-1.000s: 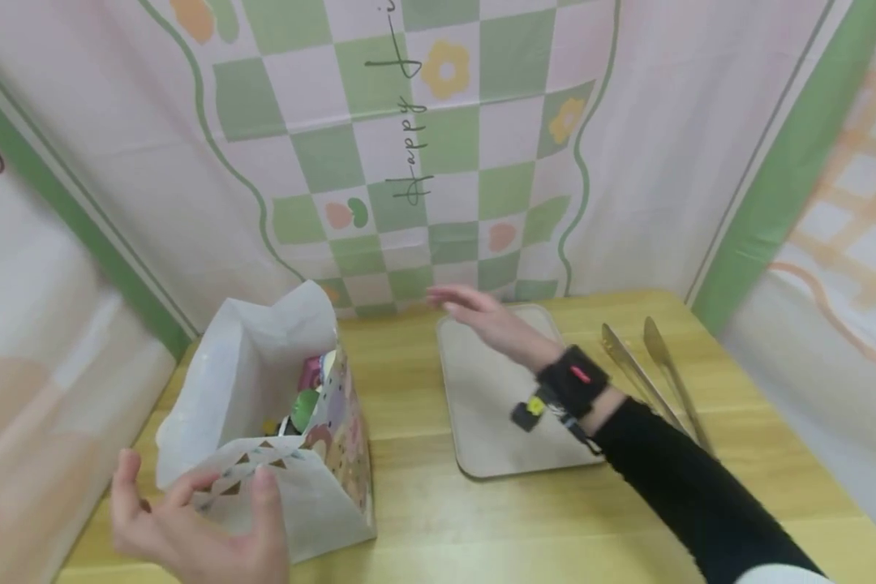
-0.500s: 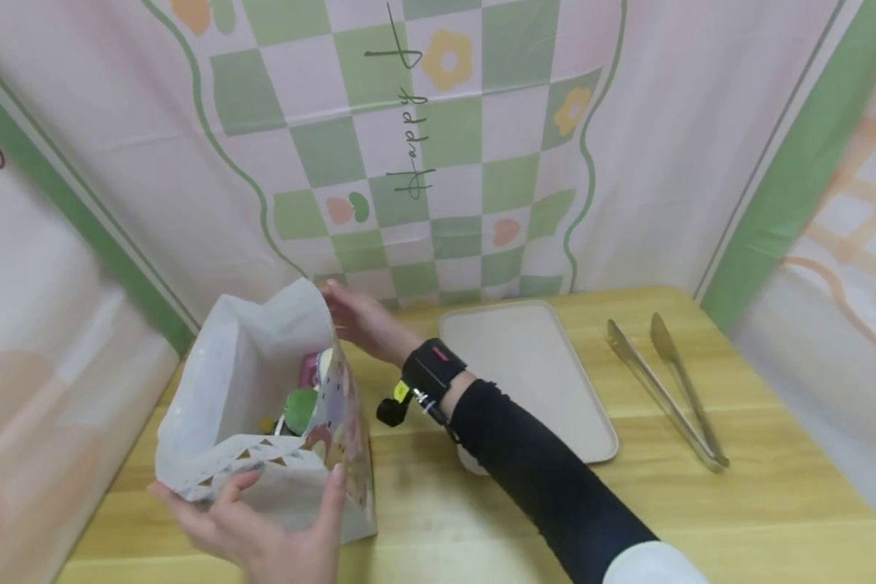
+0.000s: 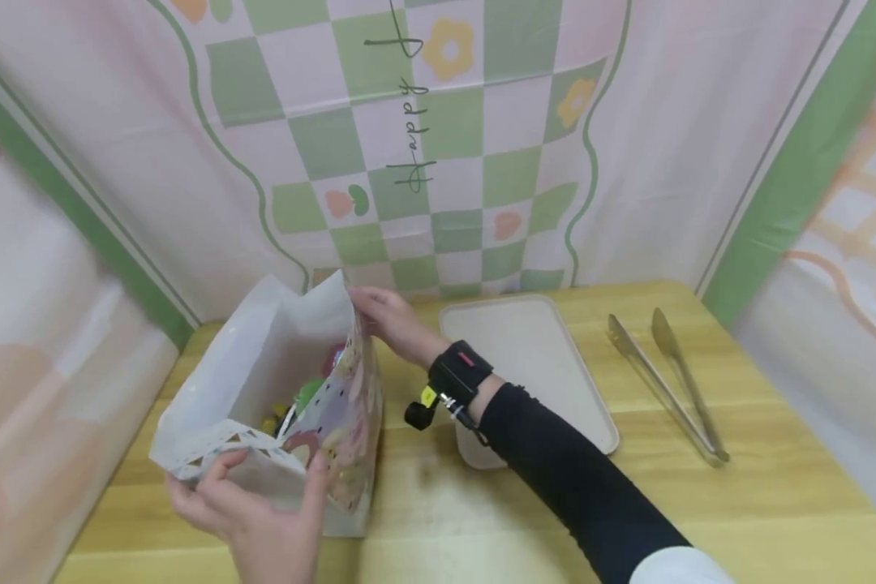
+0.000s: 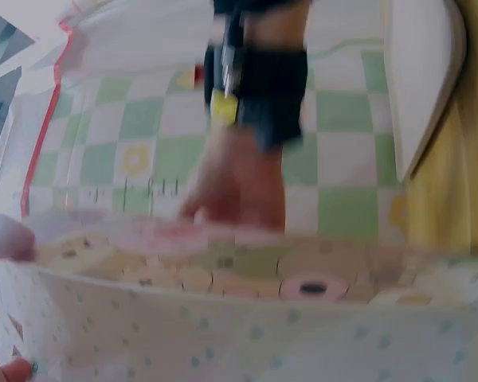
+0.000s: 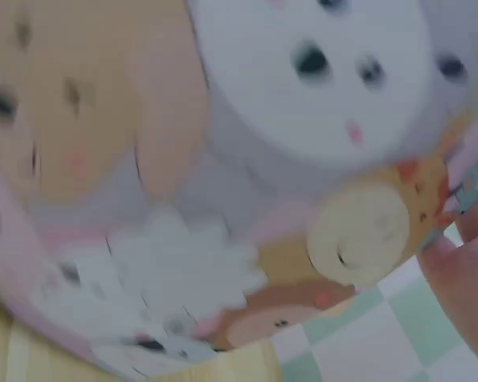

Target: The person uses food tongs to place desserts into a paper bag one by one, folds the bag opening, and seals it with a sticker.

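A paper bag [image 3: 354,422] with cartoon animals printed on its side stands on the left of the table, its top gaping. Inside it show a green item [image 3: 309,393], a pink item [image 3: 332,358] and small dark and yellow bits, partly hidden by the wall. My left hand [image 3: 259,515] grips the near end of the bag, thumb on the printed side and fingers at the rim. At the far upper corner, my right hand [image 3: 401,328] holds the bag's edge. The right wrist view is filled by the printed paper, with that hand [image 5: 466,278] at the edge.
Right of the bag lies a beige tray [image 3: 526,349], partly behind the right forearm. Metal tongs [image 3: 664,397] rest on the wooden table [image 3: 759,487] farther right. A patterned curtain [image 3: 453,186] closes off the back, and cloth hangs at both sides.
My right hand has come left from over the tray to the bag's far corner. My left hand has moved right onto the near end. The bag's rim has shifted and changed shape.
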`<state>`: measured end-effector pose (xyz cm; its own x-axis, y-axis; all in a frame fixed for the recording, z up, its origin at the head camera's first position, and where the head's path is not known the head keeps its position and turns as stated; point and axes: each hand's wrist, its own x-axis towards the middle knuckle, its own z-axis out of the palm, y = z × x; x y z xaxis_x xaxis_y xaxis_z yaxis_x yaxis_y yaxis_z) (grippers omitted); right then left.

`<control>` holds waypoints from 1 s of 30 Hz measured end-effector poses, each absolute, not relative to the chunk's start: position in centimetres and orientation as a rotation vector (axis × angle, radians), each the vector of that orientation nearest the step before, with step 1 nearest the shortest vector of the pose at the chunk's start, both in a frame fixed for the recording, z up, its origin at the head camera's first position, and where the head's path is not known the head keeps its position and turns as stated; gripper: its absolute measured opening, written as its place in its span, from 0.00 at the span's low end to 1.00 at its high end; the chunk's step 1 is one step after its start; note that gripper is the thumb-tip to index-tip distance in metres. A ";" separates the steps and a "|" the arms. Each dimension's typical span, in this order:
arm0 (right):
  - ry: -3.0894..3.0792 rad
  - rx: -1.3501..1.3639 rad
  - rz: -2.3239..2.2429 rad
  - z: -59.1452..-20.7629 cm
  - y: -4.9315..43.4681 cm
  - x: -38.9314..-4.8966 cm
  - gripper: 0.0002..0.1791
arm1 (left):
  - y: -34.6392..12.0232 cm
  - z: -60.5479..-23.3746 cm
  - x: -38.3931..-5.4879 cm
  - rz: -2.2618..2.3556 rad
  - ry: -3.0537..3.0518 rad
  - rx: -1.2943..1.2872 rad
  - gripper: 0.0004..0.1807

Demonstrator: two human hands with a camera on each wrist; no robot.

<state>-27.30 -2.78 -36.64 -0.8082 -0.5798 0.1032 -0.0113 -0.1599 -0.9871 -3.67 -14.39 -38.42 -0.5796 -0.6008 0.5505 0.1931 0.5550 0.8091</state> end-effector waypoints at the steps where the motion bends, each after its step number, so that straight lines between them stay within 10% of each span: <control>1: 1.758 -0.665 -2.022 -36.6 -2.1 -27.3 0.26 | -14.9 -38.2 -3.6 -1.141 -1.908 0.327 0.40; 10: 1.921 -0.811 -1.950 -36.5 3.5 -26.0 0.51 | -20.0 -37.1 -3.7 -1.234 -2.133 0.150 0.42; 16: 2.018 -0.860 -1.840 -35.7 6.0 -23.9 0.24 | -23.5 -36.7 -5.2 -1.369 -2.217 -0.050 0.36; 23: 2.136 -0.972 -1.785 -35.2 8.2 -21.6 0.41 | -26.2 -37.3 -8.6 -1.637 -1.995 -0.571 0.35; 30: 2.397 -1.112 -1.771 -35.1 10.1 -19.2 0.17 | -26.9 -37.4 -12.1 -1.760 -2.022 -0.758 0.28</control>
<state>-19.15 10.12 -35.08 -0.7551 -0.5049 0.4183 -0.5482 0.1361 -0.8252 -12.05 -26.92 -37.41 -0.7940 0.1622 0.5859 0.6026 0.0833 0.7937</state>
